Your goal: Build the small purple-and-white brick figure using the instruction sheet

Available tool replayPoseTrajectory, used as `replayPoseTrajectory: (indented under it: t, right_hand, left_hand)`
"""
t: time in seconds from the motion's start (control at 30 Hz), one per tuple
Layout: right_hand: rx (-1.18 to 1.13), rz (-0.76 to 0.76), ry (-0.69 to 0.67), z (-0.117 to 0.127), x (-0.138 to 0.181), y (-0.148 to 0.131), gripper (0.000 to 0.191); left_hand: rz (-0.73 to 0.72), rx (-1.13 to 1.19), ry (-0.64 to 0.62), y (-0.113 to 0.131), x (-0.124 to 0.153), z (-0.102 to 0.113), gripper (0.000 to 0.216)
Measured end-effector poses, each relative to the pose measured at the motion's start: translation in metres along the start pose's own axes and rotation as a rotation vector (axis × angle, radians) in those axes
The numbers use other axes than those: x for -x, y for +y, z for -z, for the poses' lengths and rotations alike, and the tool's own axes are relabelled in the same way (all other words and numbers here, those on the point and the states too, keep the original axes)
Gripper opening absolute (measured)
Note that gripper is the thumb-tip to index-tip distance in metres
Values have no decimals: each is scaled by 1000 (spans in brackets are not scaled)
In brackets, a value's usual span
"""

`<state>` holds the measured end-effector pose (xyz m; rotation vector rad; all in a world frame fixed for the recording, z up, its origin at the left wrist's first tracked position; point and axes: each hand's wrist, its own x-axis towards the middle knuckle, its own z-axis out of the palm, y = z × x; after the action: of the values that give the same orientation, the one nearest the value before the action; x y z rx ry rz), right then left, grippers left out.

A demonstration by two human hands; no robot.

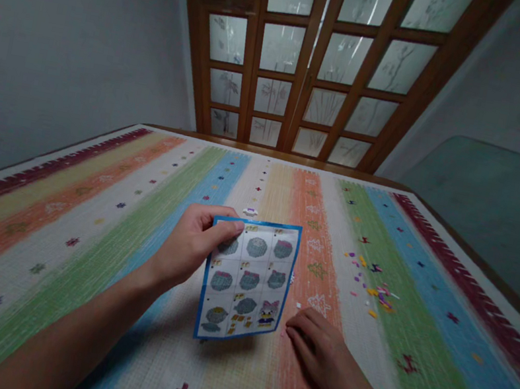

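Observation:
My left hand [191, 243] pinches the upper left corner of a blue-bordered instruction sheet [249, 280] and holds it up, tilted, just above the striped cloth. The sheet shows a grid of small pictured building steps. My right hand [317, 352] lies flat on the cloth to the right of the sheet's lower edge, fingers stretched out toward it, holding nothing. A tiny white piece [298, 306] sits just beyond its fingertips.
A striped, multicoloured cloth [80, 243] covers the table. Several tiny coloured pieces [378, 292] are scattered to the right of the sheet. A small white piece [250, 211] lies behind the sheet. A wooden frosted-glass door [313, 63] stands beyond the far edge.

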<state>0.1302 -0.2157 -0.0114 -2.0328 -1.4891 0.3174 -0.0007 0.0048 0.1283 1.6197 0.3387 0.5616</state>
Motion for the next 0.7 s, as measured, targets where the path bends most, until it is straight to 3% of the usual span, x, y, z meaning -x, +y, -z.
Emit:
replayPoseTrajectory:
  t: [0.3,0.7]
  right_hand:
    - [-25,15,-104,2,2,-11,21]
    - [-27,5,-114,3,0,-13,22]
  left_hand:
    - [-11,18,-10,0,-1,0,25]
    - [-10,41,-15,0,0,-1,25]
